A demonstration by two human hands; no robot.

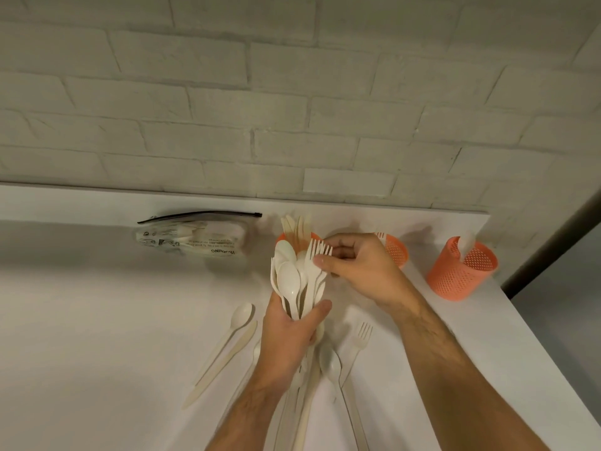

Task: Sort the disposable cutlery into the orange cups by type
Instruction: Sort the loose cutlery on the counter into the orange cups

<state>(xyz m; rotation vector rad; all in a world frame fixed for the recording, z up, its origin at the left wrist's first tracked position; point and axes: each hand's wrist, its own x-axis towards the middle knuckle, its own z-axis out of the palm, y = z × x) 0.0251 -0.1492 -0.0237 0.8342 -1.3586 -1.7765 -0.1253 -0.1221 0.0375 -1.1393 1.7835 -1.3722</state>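
The left hand (pixel 292 333) is wrapped around the handles of a bundle of cream plastic cutlery (pixel 294 278), mostly spoons, held upright with the bowls fanned out above the fist and the handles running down past the wrist. The right hand (pixel 361 266) reaches in from the right, thumb and fingers pinching a fork (pixel 320 253) near its neck at the top of that bundle, tines pointing up.

Just behind the bundle stands an orange cup (pixel 280 239), partly hidden, with several knives (pixel 296 226) upright in it. A second orange cup (pixel 397 249) shows behind the right hand; what it holds cannot be told. A third orange cup (pixel 460 271) stands further right near the counter's edge with one pale utensil in it.

On the white counter (pixel 97 320), loose pieces lie around the left forearm: a spoon (pixel 239 322) and a knife (pixel 227 359) side by side to the left, a fork (pixel 359 341) and another spoon (pixel 330 362) to the right. A clear zip bag of cutlery (pixel 192 236) lies by the white brick wall (pixel 292 92).
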